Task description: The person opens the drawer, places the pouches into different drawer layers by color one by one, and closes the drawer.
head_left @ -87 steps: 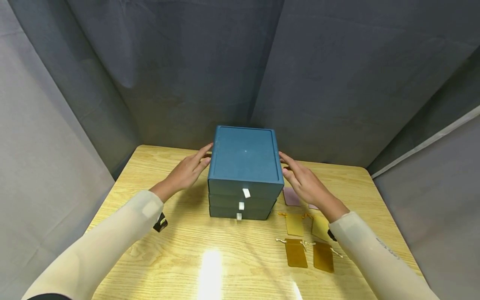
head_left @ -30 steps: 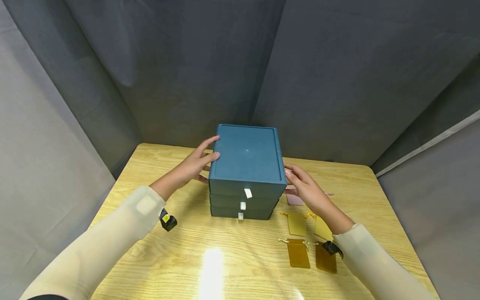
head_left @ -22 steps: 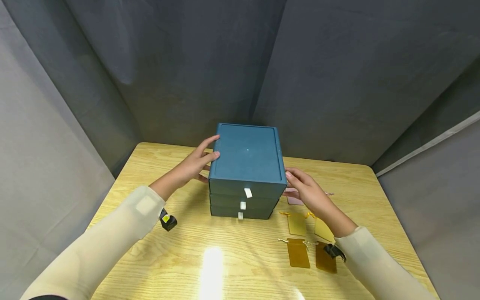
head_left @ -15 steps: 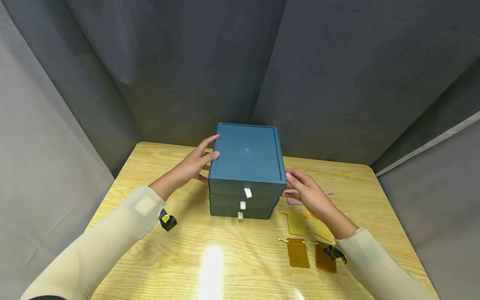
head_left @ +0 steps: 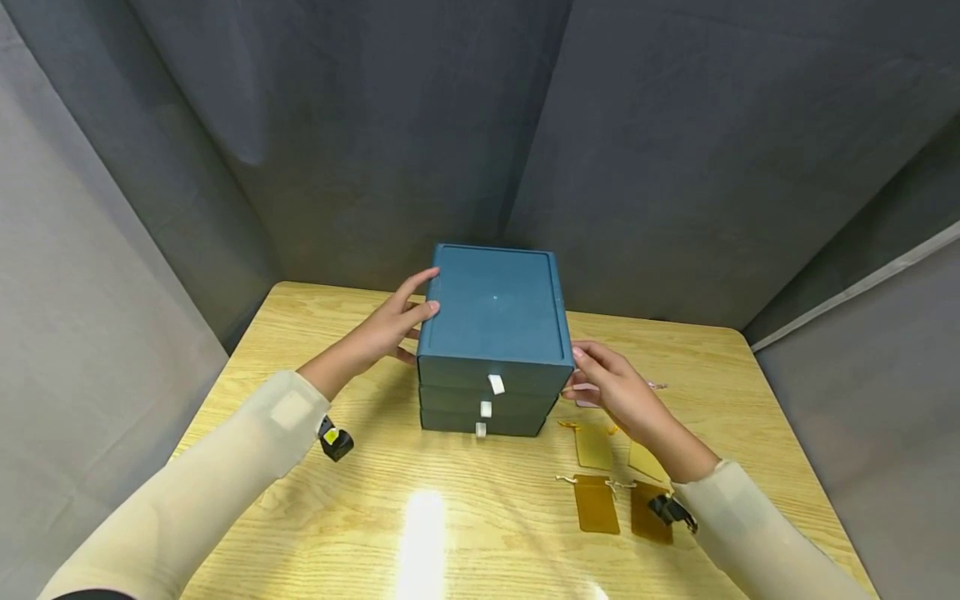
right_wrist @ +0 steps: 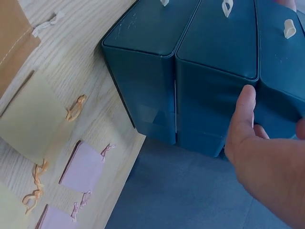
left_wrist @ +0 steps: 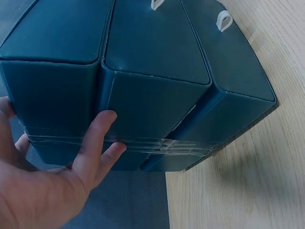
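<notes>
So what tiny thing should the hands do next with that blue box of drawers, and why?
Probably the right hand should slide forward to the top white pull tab on the dark blue three-drawer box. All three drawers look closed, the left hand lies flat against the box's side, steadying it, and small yellow drawstring pouches wait on the wooden table.

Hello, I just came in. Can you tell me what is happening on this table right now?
A person has both hands on a blue drawer box with three drawers, standing on a wooden table. The left hand rests with straight fingers against its left side, and the right hand touches its right front corner. All three drawers look closed, each with a small white pull tab. Several flat drawstring pouches, amber, yellow and pink, lie on the table to the right of the box.
</notes>
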